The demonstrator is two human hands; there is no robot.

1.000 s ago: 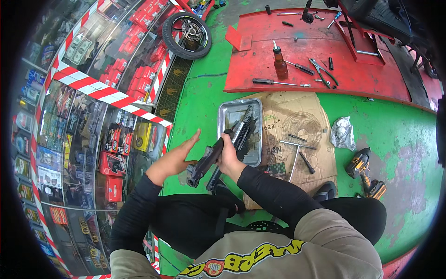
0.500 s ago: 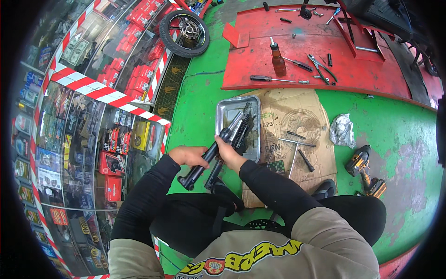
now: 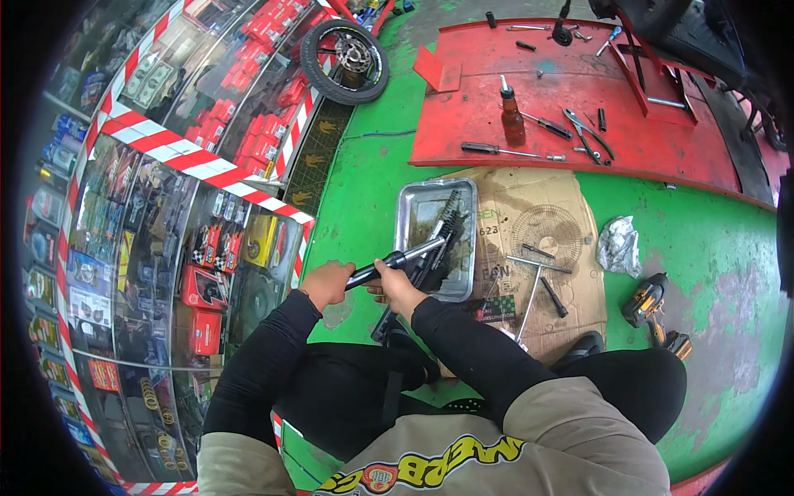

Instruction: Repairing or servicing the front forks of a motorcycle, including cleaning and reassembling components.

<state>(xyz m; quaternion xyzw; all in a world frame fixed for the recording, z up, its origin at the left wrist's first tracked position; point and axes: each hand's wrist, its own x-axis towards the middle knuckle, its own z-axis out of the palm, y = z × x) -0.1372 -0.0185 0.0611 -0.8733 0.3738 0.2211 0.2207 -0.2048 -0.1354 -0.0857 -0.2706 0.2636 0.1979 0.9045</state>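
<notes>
My left hand point(image 3: 329, 285) is wrapped round the lower end of a black motorcycle fork leg point(image 3: 385, 264), hiding that end. My right hand point(image 3: 397, 289) grips the same leg further up, thumb on top. Its bright inner tube point(image 3: 426, 248) points up and right over a metal tray point(image 3: 416, 207). In that tray lie a dark coil spring point(image 3: 452, 217) and dirty fluid. A second black fork leg point(image 3: 383, 322) slants out over the tray's near edge, partly hidden beneath my right hand.
Flattened cardboard point(image 3: 496, 194) with a T-handle wrench point(image 3: 529, 302) lies right of the tray. Beyond are a crumpled white rag point(image 3: 619, 246) and a cordless driver point(image 3: 649, 306). A red platform point(image 3: 480, 124) holds a brown bottle point(image 3: 513, 120) and pliers point(image 3: 589, 136). Glass display cases point(image 3: 165, 248) line the left.
The held fork leg has swung to a flatter angle, its inner tube now pointing more to the right. My left hand now covers its lower end. The whole view has shifted slightly.
</notes>
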